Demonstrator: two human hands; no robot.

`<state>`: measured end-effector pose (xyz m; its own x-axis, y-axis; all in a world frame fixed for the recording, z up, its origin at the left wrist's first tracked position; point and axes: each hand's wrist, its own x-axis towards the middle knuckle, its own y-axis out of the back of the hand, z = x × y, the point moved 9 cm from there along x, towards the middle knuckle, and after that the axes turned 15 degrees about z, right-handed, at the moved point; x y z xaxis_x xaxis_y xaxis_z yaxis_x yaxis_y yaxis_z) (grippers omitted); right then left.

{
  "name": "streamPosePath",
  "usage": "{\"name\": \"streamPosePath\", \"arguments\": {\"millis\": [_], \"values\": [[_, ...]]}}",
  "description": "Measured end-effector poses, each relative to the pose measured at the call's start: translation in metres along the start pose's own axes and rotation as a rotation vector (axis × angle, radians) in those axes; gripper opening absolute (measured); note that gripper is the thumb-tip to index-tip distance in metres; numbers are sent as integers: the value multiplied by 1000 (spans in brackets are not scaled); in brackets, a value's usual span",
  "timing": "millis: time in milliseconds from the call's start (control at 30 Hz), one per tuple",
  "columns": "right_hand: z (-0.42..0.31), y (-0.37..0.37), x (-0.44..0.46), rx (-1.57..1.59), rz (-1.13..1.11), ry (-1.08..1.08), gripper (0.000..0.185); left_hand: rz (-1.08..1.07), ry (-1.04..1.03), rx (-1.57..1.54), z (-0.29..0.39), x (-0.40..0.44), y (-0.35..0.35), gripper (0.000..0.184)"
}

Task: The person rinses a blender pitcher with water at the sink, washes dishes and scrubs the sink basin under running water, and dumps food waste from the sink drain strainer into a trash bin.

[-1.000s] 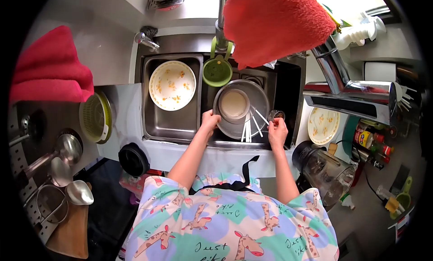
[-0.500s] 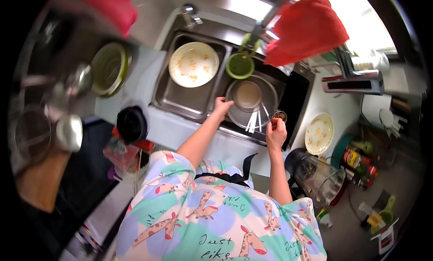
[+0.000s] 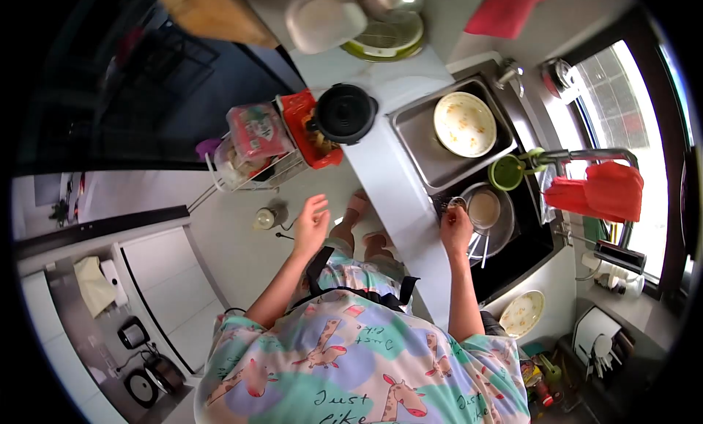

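Over the front edge of the sink (image 3: 406,142), my right hand (image 3: 457,232) pinches a small round strainer (image 3: 457,202); brown bits showed in it earlier. Beside it, a round metal pan (image 3: 505,233) in the right basin holds a small bowl (image 3: 484,209) of cloudy liquid and white-handled utensils (image 3: 477,247). My left hand (image 3: 313,225) is held out over the floor, fingers apart, holding nothing. The nearest things to it are the wire rack (image 3: 282,171) and a red basket (image 3: 299,124) containing scraps.
A black pot (image 3: 344,113) stands on the counter (image 3: 381,171) near the red basket. In the left basin sits a stained cream bowl (image 3: 464,124). A green cup (image 3: 505,173) hangs near the faucet, and a red cloth (image 3: 600,193) drapes over a bar.
My view has turned left, bringing the floor and red basket into sight. My left hand has left the pan's edge and swung out over the floor. The right hand keeps the strainer.
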<state>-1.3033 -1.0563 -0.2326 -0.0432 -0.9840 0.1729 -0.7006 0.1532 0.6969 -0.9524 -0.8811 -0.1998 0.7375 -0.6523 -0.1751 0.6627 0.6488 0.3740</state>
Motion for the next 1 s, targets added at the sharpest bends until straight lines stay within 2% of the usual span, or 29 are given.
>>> {"name": "streamPosePath", "arguments": {"millis": [67, 233, 367, 500, 567, 600, 667, 733, 767, 833, 867, 900, 933, 1000], "values": [[-25, -2, 0, -63, -5, 40, 8, 121, 4, 39, -32, 5, 47, 37], [-145, -9, -2, -121, 4, 235, 7, 179, 43, 221, -98, 9, 125, 22], [-235, -77, -27, -3, -157, 370, 7, 180, 25, 363, -225, 17, 186, 15], [-280, -198, -59, 27, -346, 467, 6, 121, 221, 450, -345, -6, 264, 16], [-298, -256, -59, 42, -396, 488, 7, 131, 512, 522, -405, -34, 303, 19], [-299, -287, -58, 32, -424, 476, 9, 129, 590, 524, -414, -48, 317, 19], [-291, -343, -45, 112, -336, 423, 8, 120, 742, 534, -418, -70, 344, 20], [-251, -395, -29, 133, -240, 237, 10, 125, 847, 500, -399, -80, 355, 20], [-221, -412, -22, 94, -19, 103, 9, 124, 900, 483, -389, -85, 357, 21], [-146, -454, -40, 457, -33, -996, 10, 110, 902, 447, -378, -86, 356, 21], [-133, -477, -68, 632, -29, -1548, 11, 102, 901, 429, -372, -84, 354, 22], [-79, -532, -64, 899, -60, -1611, 10, 108, 935, 436, -364, -82, 352, 22], [-88, -536, -68, 1042, -40, -1749, 10, 77, 906, 471, -351, -77, 349, 22], [-132, -532, -72, 1336, 5, -2015, 10, 34, 569, 597, -352, -67, 346, 21]]}}
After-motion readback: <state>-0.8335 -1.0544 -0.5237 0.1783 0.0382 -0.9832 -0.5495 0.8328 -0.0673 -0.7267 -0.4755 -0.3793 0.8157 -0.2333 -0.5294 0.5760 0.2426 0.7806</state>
